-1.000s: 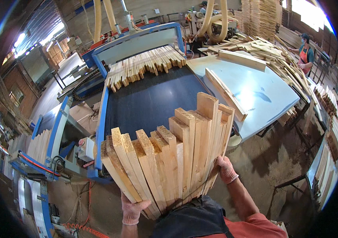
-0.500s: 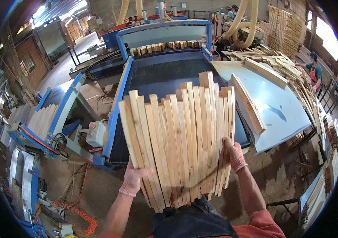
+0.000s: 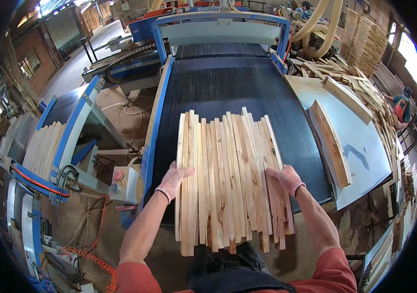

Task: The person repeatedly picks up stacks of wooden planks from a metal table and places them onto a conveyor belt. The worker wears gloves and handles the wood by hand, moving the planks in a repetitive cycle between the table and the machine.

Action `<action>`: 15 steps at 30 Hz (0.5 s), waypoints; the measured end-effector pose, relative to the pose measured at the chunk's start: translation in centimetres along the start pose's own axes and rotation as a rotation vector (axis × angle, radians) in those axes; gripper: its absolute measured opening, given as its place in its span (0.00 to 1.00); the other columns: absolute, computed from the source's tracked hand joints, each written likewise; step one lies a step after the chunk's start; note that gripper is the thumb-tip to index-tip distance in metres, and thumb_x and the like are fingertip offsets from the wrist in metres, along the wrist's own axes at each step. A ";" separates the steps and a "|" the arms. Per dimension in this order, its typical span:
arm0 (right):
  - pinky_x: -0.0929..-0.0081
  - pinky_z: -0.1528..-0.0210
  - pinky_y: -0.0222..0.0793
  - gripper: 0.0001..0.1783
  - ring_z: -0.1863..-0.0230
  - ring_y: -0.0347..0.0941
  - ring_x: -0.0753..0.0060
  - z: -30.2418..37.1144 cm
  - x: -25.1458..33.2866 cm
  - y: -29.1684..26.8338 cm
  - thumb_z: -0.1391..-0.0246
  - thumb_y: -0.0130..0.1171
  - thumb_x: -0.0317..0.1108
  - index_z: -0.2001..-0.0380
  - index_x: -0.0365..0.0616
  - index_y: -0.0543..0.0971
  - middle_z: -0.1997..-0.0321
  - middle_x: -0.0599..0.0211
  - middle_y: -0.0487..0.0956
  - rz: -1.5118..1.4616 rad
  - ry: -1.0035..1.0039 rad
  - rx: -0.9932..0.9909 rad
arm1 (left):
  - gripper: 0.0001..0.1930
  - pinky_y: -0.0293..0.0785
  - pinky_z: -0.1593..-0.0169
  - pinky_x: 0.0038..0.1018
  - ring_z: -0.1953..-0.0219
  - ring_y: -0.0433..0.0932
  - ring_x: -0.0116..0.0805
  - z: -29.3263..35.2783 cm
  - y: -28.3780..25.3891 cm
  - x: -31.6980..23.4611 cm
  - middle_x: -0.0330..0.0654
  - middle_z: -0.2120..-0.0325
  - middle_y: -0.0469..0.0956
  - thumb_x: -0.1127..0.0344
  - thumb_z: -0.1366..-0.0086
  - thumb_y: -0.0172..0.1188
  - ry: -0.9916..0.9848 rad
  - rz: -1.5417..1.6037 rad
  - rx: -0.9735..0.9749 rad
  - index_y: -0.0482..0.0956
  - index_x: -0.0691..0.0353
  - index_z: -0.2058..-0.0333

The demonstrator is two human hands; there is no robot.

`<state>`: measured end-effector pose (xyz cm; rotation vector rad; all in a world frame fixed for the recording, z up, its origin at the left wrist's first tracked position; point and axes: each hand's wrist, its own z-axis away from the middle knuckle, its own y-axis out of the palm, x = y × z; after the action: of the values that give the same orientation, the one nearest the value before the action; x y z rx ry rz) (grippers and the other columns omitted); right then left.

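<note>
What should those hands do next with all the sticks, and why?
I'd probably slide the wooden strips a little farther forward onto the black belt. The left hand and right hand hold the bundle from its two sides, and in this view its near ends poke out past the belt's near edge, so they may need more support.

The strips run from pale cream to honey yellow, several at the right pinker, with dark brown streaks and knots. The gloves are pale pink, the sleeves brick red, the apron black. Under faint lighter streaks, the belt is blue-black; its frame is bright blue. The surface is pale blue with a darker blue blotch. The box is off-white, its button red, the coiled hose orange.
</note>
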<state>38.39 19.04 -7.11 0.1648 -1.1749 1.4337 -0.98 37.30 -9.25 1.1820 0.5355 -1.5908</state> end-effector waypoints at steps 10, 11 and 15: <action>0.58 0.43 0.80 0.52 0.47 0.87 0.49 -4.9 9.9 5.5 0.51 0.67 0.76 0.51 0.27 0.87 0.51 0.42 0.89 0.287 -0.066 -0.061 | 0.41 0.80 0.42 0.44 0.45 0.85 0.56 -5.3 -4.7 -13.0 0.65 0.51 0.86 0.28 0.36 0.62 -0.132 -1.583 -0.242 0.88 0.68 0.51; 0.57 0.43 0.79 0.52 0.46 0.87 0.49 -4.7 10.8 6.4 0.51 0.66 0.76 0.51 0.29 0.87 0.51 0.42 0.89 0.337 -0.061 -0.102 | 0.38 0.79 0.42 0.44 0.44 0.84 0.56 -5.2 -4.9 -13.9 0.64 0.50 0.85 0.31 0.36 0.64 0.081 -1.594 -0.293 0.88 0.67 0.50; 0.56 0.44 0.82 0.59 0.46 0.86 0.47 -2.7 12.2 9.0 0.42 0.63 0.72 0.38 0.14 0.69 0.48 0.38 0.87 0.396 -0.113 -0.064 | 0.33 0.78 0.47 0.46 0.53 0.84 0.54 -5.1 -3.3 -16.3 0.55 0.56 0.86 0.40 0.33 0.65 0.575 -1.514 -0.210 0.84 0.70 0.49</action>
<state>29.11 31.15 -4.84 -0.0362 -1.3989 1.7451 -2.20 50.18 2.32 1.0383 2.2929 -2.2115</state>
